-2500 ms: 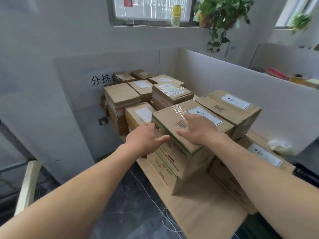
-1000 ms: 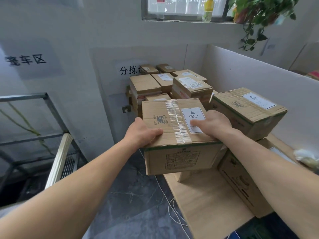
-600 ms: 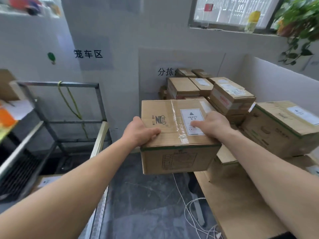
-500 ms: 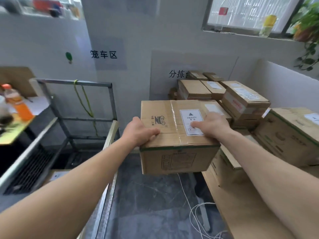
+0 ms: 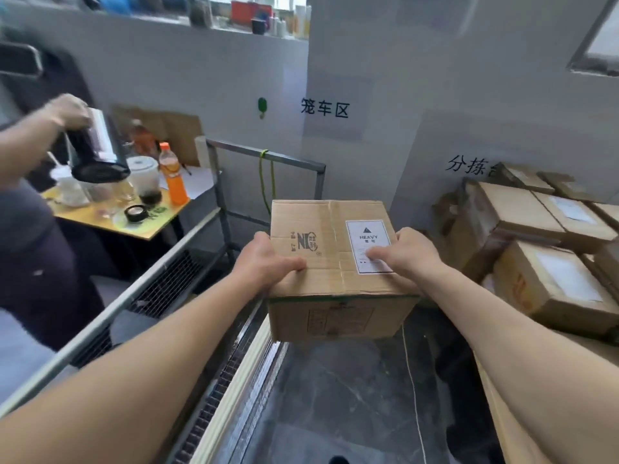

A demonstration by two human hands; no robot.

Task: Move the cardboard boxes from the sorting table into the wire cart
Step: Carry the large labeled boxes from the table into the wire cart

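Box (image 5: 330, 252) swung left off tabletop (image 5: 502, 425), now in air over floor between stacked boxes (image 5: 552, 286) and wire cart (image 5: 291, 161). Left hand (image 5: 268, 259), right hand (image 5: 410, 254) grasping its upper edges, thumbs on top.

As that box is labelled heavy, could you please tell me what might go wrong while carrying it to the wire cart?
Gripped at its sides by the left hand and right hand, the box might slip. The cable on the floor could trip you. The box may catch the wire cart rail.
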